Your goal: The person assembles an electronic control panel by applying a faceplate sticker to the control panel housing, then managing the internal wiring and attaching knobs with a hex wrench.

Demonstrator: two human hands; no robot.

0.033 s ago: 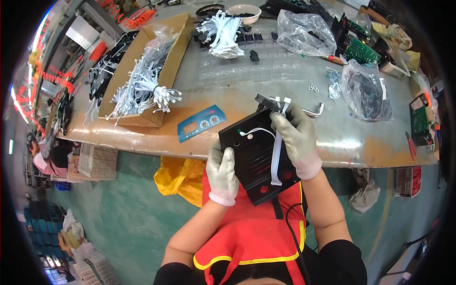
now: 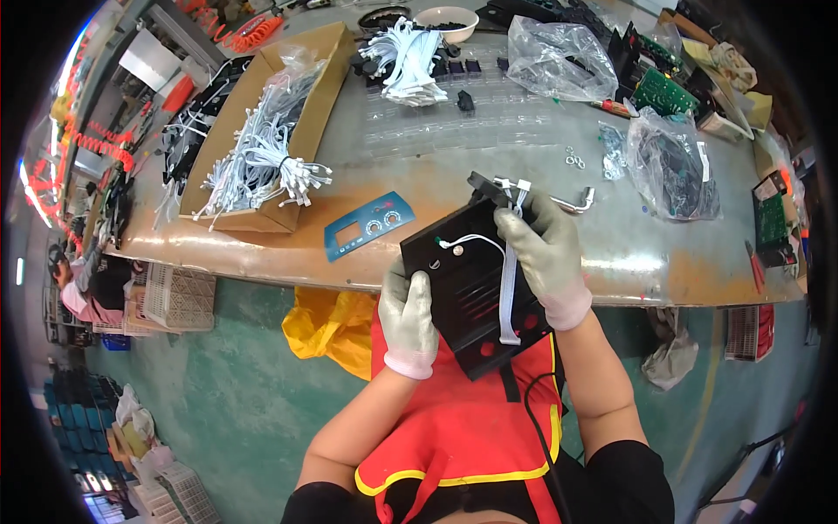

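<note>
Both my hands wear light grey gloves and hold a black metal panel tilted against my chest, at the front edge of the worktable. My left hand grips the panel's lower left edge. My right hand closes over its upper right side, where a white flat ribbon cable runs down the face. A thin white wire curves across the top of the panel. White connectors stick up above my right fingers.
A blue faceplate lies left of the panel. Behind it stands a cardboard box of white cable bundles. An L-shaped metal tool, washers, plastic bags, green circuit boards and a white bowl fill the table. Another person sits far left.
</note>
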